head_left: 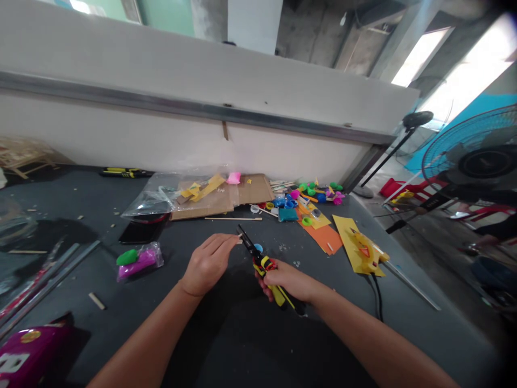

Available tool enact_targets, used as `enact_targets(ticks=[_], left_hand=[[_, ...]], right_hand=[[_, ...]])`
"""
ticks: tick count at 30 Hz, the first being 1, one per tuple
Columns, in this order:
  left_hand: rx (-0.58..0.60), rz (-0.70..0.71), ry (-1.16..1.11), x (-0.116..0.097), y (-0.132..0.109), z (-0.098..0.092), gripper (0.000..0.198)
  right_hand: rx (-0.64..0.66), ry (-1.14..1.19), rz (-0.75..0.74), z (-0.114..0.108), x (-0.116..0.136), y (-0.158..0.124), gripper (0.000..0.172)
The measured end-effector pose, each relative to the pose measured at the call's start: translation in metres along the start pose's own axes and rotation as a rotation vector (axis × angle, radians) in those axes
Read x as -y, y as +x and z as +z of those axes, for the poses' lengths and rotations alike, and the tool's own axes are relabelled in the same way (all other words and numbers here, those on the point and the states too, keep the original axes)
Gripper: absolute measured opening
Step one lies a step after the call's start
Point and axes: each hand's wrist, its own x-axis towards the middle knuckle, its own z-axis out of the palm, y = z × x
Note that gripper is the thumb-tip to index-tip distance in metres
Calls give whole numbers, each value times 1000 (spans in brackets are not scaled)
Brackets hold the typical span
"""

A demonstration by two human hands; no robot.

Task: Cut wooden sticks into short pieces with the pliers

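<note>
My right hand (285,277) is wrapped round long-nose pliers (251,247) with black jaws and yellow-and-black handles. The jaws point up and to the left. Facing them, my left hand (210,261) is closed, its fingertips pinching a small pale stick (239,237) beside the tips of the jaws. Most of that stick is hidden by my fingers, and I cannot tell whether the jaws grip it. Just behind the pliers lies a small blue ring-like piece (258,248).
A yellow glue gun (365,250) with a cord lies on yellow paper at right. Further back are cardboard (202,213), a clear plastic bag (151,196) and colourful clay pieces (287,214). At left are purple-and-green clay packs (139,260) and a magenta box (34,350). A fan (484,161) stands beyond the table.
</note>
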Motion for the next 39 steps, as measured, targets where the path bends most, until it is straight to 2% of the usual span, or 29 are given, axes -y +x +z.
enact_targets(ticks=[6,14,21,23,26,29,31,35,39], left_hand=[[19,-1,15,0,-1,0,24],[29,-21,13,-2,-1,0,25],[16,-64,44,-3,-3,7,23],[-10,-161,12,-5,-3,9,20],[-22,-507,-174,-9,1,13,19],[39,-906,-621,-13,8,14,29],[68,-1055,-891,-16,12,14,33],[41,-1142,-1098,-19,14,14,33],[-23,-1065,-1084,-19,13,12,27]], right_hand=[[-2,10,-2,-1,-6,2,26],[-76,-55,-11,4,-10,4,28],[-137,-225,-51,2,-13,5,27],[-186,-333,-101,0,-15,7,26],[-296,-500,-156,-3,-18,10,24],[-354,-640,-189,-4,-20,11,23],[-391,-742,-191,-4,-20,10,26],[-493,-922,-213,-2,-16,5,31],[-497,-929,-267,0,-13,3,31]])
